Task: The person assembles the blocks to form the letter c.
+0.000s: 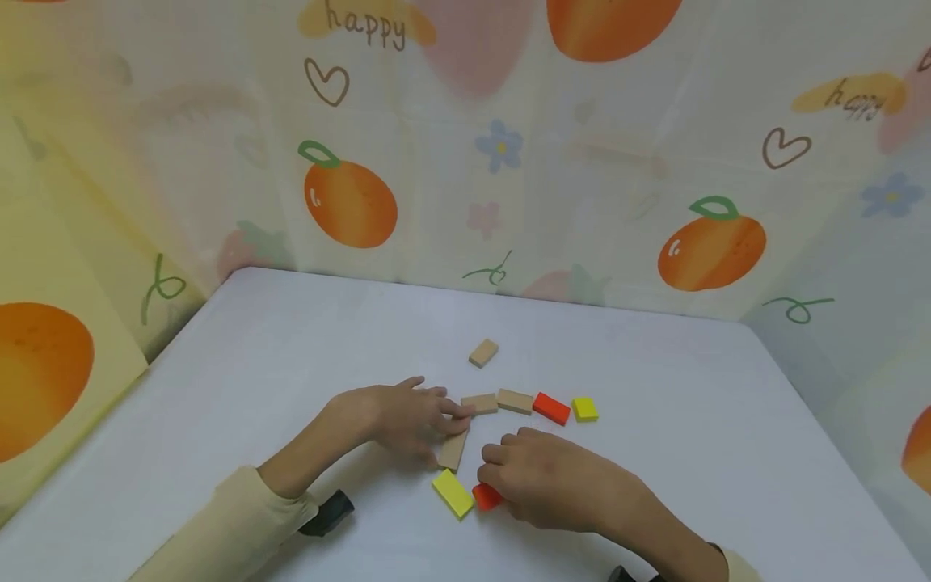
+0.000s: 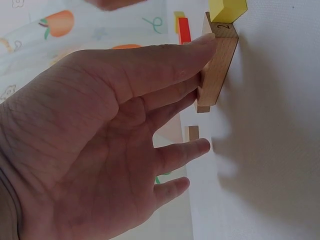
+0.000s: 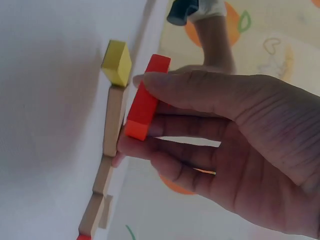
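My left hand holds a plain wooden block on the table, thumb near one end and fingers near the other; the left wrist view shows a "2" on the block's end. A red block is pinched between thumb and fingers of my right hand, mostly covered in the head view. Beside it lies a yellow block, at the wooden block's near end. From the held wooden block's far end, a curved row runs right: a wooden block, another wooden block, a red block, then a yellow block.
A single wooden block lies apart, behind the row. The white table meets a patterned cloth at its back edge. A dark object is at the left cuff.
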Motion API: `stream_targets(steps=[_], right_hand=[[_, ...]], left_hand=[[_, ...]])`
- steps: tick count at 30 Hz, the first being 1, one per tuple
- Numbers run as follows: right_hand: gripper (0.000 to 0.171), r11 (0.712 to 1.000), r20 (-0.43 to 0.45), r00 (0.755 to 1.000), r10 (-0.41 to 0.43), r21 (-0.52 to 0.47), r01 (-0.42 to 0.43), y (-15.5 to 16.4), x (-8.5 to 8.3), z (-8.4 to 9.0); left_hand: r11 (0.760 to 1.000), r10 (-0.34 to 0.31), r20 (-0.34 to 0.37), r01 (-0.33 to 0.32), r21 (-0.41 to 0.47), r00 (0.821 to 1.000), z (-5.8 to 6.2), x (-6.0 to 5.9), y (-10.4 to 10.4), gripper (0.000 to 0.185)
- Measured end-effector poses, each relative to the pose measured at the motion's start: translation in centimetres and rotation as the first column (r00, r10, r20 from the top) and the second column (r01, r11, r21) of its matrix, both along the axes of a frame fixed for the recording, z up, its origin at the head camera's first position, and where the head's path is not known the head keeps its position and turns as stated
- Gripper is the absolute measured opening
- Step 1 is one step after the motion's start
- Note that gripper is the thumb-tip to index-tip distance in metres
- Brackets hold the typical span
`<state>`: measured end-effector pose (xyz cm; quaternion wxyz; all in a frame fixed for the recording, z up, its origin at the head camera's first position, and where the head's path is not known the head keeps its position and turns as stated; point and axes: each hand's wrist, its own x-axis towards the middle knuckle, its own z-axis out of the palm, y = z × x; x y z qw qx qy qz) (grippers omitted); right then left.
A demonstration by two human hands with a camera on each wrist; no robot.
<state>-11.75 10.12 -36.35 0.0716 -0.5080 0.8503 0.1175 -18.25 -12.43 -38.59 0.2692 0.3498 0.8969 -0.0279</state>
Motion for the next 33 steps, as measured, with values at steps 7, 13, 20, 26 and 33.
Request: stream_targets(steps=[7, 13, 20, 26, 33], right_hand=[[0.011, 1.0, 0.028, 1.0, 0.007, 0.014, -0.007, 0.0, 0.9, -1.0], [0.011, 0.998, 0.016, 0.999, 0.04, -0.04, -0.039, -0.2, 0.9, -2.3], [0.016, 0.998, 0.081, 0.996, -0.04, -0.04, 0.043, -0.4, 0.9, -2.4], [0.014, 0.997, 0.133, 0.99, -0.055, -0.052, 0.062, -0.3, 0.8, -2.5], [0.015, 0.996, 0.153, 0.985, -0.075, -0.038, 0.082, -0.4, 0.6, -2.6]], left_hand=[[1.0, 0.001, -0.004, -0.001, 0.006, 1.0, 0.1, 0.0, 0.1, 0.068], [1.0, 0.016, 0.0, -0.016, 0.0, 1.0, 0.1, 0.0, 0.3, 0.069], [1.0, 0.026, -0.003, -0.026, -0.007, 1.0, -0.1, 0.0, 0.3, 0.07], [1.0, 0.005, -0.019, -0.005, -0.009, 1.0, -0.2, -0.1, 0.3, 0.07], [1.0, -0.004, -0.017, 0.004, 0.004, 1.0, -0.1, -0.1, 0.2, 0.07]])
